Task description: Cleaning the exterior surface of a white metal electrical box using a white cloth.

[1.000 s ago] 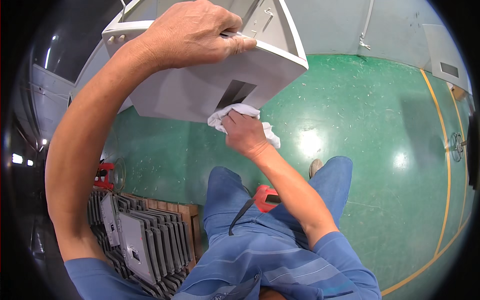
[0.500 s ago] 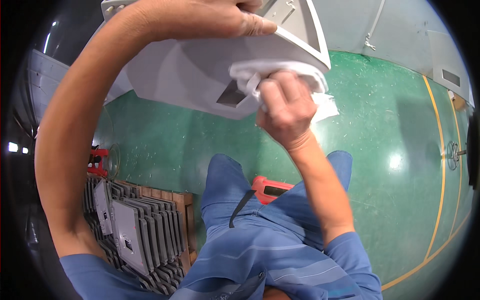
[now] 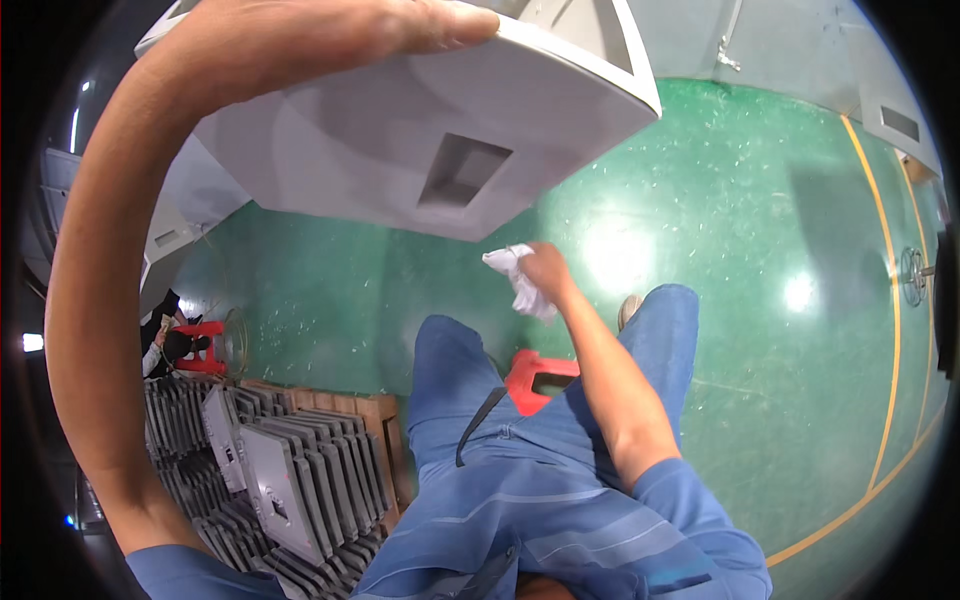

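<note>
Pale grey panel, raised above the far side of the green floor, with its broad face and rectangular recess turned toward the head camera. Pale rim along its upper edge; lower edge hangs over the floor. I cannot see what bears its weight apart from the hold at the rim.

Progress, as I read it remotely: no cloth touches the panel at this moment. The face looks plain and even, soft shadows aside; I make out no smear, but at this view I cannot tell which parts are finished or what remains, and the inner side is mostly hidden.

Left hand: I log it as clamped on the upper rim, thumb laid along it, fingers cut off or hidden at the top. Arm sweeps up the left side, bends, then crosses above the face.

Right hand: closed round a bunched white cloth, near the panel's lower right corner but apart from it. Forearm angles up and leftward above the thigh.
</note>
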A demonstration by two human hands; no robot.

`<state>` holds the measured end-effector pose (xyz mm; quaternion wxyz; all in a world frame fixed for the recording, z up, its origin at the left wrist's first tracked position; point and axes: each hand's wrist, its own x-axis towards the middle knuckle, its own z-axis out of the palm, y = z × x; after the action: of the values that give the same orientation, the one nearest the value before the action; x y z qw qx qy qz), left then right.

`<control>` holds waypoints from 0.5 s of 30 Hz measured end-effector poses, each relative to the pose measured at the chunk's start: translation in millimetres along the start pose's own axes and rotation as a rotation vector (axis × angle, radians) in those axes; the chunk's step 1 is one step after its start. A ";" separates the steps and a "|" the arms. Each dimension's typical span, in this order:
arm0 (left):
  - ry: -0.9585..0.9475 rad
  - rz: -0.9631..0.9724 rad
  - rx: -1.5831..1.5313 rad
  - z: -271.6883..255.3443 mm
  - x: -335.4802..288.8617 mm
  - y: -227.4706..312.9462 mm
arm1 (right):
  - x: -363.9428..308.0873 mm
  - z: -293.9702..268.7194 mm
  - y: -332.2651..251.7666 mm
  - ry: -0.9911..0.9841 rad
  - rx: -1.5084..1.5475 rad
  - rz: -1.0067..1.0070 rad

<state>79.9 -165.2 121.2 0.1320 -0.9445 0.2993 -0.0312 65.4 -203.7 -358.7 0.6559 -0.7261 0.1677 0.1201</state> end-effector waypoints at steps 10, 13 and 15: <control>-0.092 -0.016 -0.132 0.4 -3.6 -18.0 | -186.6 -52.7 -145.4 0.460 0.711 -0.672; -0.060 0.037 -0.138 -0.9 -2.6 -23.1 | -167.2 -60.8 -191.9 0.767 0.216 -1.236; -0.069 0.081 -0.152 -4.3 -4.6 -20.2 | -144.7 -56.4 -230.4 0.824 -0.115 -1.413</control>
<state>86.8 -147.7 130.9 0.0714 -0.9394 0.3340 0.0294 22.9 -228.0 -85.3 0.4244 -0.6788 -0.1081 -0.5894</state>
